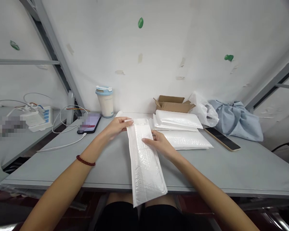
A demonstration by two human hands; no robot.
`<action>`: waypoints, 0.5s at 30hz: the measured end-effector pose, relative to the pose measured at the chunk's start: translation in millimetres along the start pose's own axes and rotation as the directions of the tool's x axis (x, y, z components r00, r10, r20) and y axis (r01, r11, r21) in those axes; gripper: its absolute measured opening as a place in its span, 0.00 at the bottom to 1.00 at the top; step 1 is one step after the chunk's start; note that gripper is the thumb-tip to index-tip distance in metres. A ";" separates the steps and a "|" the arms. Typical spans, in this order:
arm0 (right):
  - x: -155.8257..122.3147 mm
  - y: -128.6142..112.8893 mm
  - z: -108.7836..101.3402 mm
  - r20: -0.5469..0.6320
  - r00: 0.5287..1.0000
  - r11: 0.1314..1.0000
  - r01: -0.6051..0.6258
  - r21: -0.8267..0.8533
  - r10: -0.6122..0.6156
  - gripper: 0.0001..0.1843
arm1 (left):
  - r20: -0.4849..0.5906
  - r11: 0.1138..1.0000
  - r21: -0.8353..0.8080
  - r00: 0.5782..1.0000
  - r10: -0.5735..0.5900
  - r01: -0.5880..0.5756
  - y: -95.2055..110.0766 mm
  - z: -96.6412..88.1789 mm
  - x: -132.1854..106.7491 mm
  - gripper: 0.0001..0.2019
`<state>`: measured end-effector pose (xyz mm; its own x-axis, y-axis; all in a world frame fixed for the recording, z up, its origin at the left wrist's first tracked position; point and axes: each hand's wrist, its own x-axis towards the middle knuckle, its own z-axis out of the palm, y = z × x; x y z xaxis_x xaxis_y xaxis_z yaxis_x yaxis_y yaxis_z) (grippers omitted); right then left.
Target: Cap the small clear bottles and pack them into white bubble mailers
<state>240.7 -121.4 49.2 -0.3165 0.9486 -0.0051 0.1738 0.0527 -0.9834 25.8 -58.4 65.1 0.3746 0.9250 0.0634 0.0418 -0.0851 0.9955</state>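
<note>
A long white bubble mailer [145, 163] lies lengthwise on the grey table [231, 170], its near end hanging over the front edge. My left hand [117, 126] pinches the flap at the mailer's far end, fingers closed on it. My right hand [159, 143] rests on the mailer's right edge near the middle, fingers pressed down on it. A red bead bracelet is on my left wrist.
A stack of white bubble mailers [180, 128] lies right of my hands, an open cardboard box [173, 103] behind it. A phone [223, 138], blue cloth [236, 120] and plastic bag sit right. A cup [105, 102], a charging phone [89, 123] and a power strip [36, 118] are left.
</note>
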 end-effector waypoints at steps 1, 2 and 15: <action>0.8 1.5 1.1 0.008 1.000 0.999 0.007 0.037 -0.008 0.22 | 0.044 0.999 -0.032 0.999 -0.017 0.018 -0.7 2.0 -0.4 0.15; 1.8 3.5 2.1 0.000 1.000 0.998 0.018 0.052 -0.018 0.20 | 0.102 0.998 -0.047 0.994 -0.041 0.046 -1.4 3.7 -1.0 0.16; 6.9 8.9 5.0 -0.079 0.997 0.957 0.002 0.292 0.022 0.14 | 0.202 0.991 0.054 0.971 -0.129 0.121 -2.0 4.5 -0.3 0.11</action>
<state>235.4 -115.9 39.6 -0.2385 0.9711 -0.0122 -0.1064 -0.0386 -0.9936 29.7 -60.2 62.8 0.5456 0.8340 -0.0815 0.1367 0.0074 0.9906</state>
